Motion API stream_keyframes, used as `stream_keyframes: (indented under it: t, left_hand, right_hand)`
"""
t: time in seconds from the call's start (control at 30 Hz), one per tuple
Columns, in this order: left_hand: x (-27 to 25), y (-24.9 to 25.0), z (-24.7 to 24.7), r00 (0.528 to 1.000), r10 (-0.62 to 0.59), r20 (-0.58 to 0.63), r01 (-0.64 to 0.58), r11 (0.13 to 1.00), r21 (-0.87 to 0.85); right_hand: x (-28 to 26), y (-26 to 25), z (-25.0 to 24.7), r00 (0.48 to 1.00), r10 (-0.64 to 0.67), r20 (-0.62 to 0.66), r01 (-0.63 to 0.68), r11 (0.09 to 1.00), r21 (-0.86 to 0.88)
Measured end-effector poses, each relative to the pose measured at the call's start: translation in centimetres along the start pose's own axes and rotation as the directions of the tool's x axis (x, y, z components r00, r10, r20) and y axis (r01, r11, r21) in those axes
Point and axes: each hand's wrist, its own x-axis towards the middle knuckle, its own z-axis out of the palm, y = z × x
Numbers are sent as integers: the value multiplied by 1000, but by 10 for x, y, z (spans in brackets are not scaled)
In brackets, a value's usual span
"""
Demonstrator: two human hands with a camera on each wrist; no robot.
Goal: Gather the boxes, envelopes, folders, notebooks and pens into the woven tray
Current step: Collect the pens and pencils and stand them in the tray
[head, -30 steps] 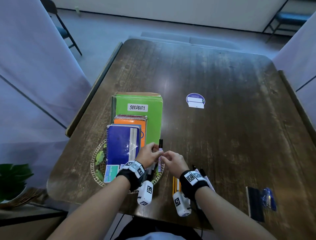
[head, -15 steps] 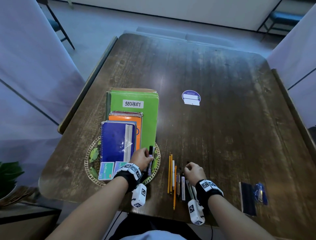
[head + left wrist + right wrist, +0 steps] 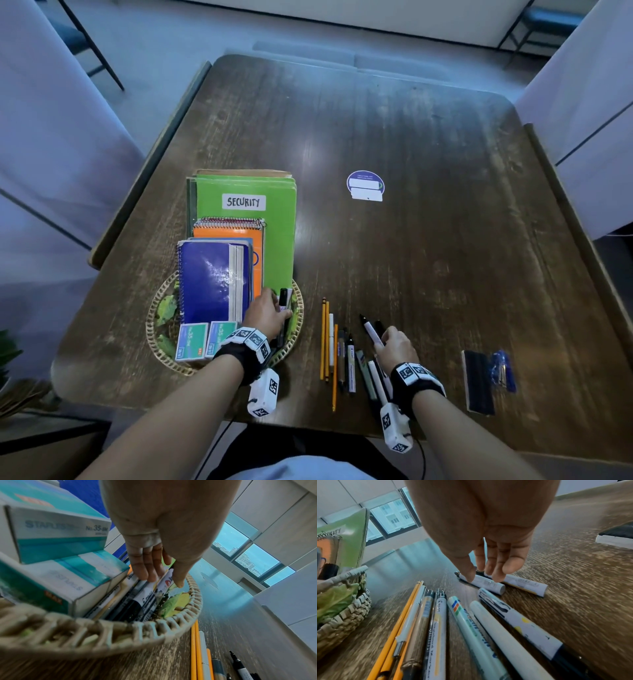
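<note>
A person's left hand (image 3: 268, 313) reaches into the round woven tray (image 3: 156, 342) at the near left of the dark wooden table (image 3: 428, 205), its nearly straight fingers (image 3: 145, 566) laid on the white-and-black markers (image 3: 145, 597) lying along the tray's right side, not curled round them. The tray also holds two teal staple boxes (image 3: 205, 341) at its near edge, a blue spiral notebook (image 3: 212, 281), an orange spiral notebook (image 3: 236, 231) and a green folder labelled SECURITY (image 3: 270, 219) (the folder overhangs the tray's far rim). To the right, the right hand (image 3: 394, 346) comes down on two white-barrelled markers (image 3: 489, 583) lying on the table, thumb on one side and fingertips (image 3: 498, 577) on the other, touching the barrels; the markers are not lifted, and whether the pinch has closed cannot be told. Between the hands lies a row of yellow pencils and pens (image 3: 337, 356). Near the right edge rest a black felt eraser (image 3: 478, 382) and a small blue packet (image 3: 503, 370).
</note>
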Motion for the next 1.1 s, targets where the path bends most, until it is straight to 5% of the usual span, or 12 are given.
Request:
stream_keyframes:
  t: [0.33,0.53,0.7,0.9,1.1]
  left_hand:
    - [-11,13,-10,992,124,36,-120,988,-94]
    - [-13,24,-12,974,225,26,-217,960,-174]
    - [-12,36,-10,957,274,91,-238,928,-288]
    - [-7,38,-22,968,233,93,-159,859,-487]
    - [-4,14,-40,981,184,63,-141,897,-419]
  right_hand:
    - [9,-2,5,1000,-10,24,13,994,-106]
    - [0,-28,-13,993,-114,-8,114,983,146]
    - [-17,-74,-29,946,-315,77,233,826,513]
    - [-26,-131,-14,913,-408,-5,347,770,536]
    - [-23,-145,-6,909,-413,51,334,798,501]
